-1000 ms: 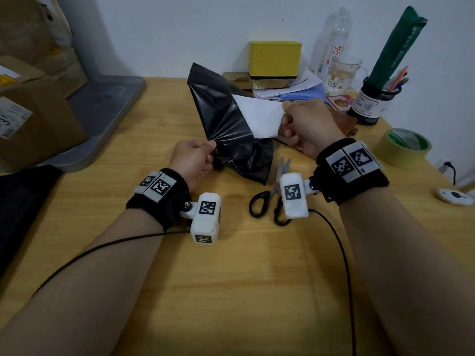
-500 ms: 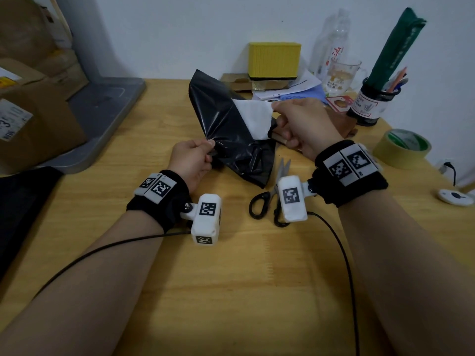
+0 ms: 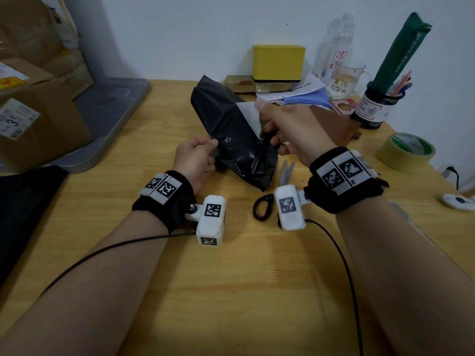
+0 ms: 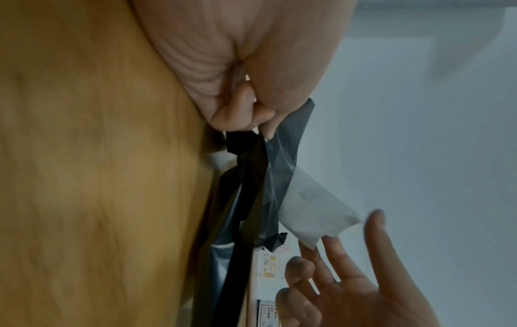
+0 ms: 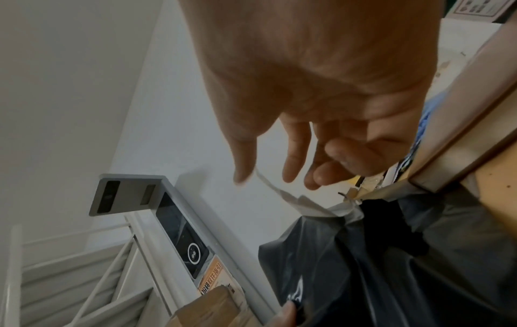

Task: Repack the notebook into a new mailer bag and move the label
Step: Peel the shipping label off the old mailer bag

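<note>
Half the label [image 3: 248, 111] hides behind blurred right hand [image 3: 290, 129]

Black-handled scissors [image 3: 267, 201] lay on the wooden desk [image 3: 231, 291] just below the right wrist. A tape roll [image 3: 404, 152] sat to the right; a yellow box [image 3: 279, 63] stood beyond the hands.

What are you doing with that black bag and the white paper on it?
A person is taking a white label off a crumpled black mailer bag above a wooden desk. The left hand pinches the bag's edge to hold it. The right hand has its fingers spread at the label's loose end; whether they grip it is unclear, since the picture is blurred. One end of the label remains stuck to the bag. Scissors lie on the desk under the right wrist.
</note>
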Available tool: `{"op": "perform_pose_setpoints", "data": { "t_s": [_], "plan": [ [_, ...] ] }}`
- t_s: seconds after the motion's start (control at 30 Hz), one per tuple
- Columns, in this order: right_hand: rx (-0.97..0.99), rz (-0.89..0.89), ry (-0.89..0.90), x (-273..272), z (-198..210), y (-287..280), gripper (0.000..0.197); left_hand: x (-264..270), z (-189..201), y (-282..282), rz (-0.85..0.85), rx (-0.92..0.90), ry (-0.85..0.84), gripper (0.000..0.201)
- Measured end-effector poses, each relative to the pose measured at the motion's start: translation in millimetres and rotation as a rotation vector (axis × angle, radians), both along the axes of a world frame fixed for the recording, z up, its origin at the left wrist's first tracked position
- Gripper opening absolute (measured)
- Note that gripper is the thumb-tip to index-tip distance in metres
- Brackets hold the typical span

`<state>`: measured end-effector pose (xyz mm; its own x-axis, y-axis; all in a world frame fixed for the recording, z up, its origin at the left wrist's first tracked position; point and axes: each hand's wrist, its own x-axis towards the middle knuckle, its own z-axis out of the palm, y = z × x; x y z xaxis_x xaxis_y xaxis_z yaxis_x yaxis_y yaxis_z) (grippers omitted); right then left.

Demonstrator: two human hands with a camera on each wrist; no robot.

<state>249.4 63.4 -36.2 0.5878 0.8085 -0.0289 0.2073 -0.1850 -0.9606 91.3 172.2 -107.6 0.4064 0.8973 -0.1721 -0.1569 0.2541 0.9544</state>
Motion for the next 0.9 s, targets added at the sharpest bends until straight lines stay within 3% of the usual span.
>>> {"op": "perform_pose_setpoints", "data": {
  "t_s": [0.17, 0.37, 0.63, 0.9],
  "plan": [
    [-0.073, 0.065, -0.124, -2.0, -4.4, 0.7, 0.041, 0.2, 0.8, -1.5, -0.002, 0.001, -0.001, 0.013],
    [-0.058, -0.027, -0.151, 3.4, -5.4, 2.6, 0.014, -0.2, 4.0, -3.4, 0.029, -0.015, 0.006, 0.008],
    [-0.026, 0.047, -0.255, -3.5, -0.4, 5.4, 0.014, -0.8, 9.6, -7.2, 0.093, -0.049, -0.018, 0.003],
    [0.145, -0.015, -0.2, -7.2, 2.1, 7.5, 0.018, -0.9, 10.6, -10.9, 0.121, -0.076, -0.065, 0.011]
  ]
}}
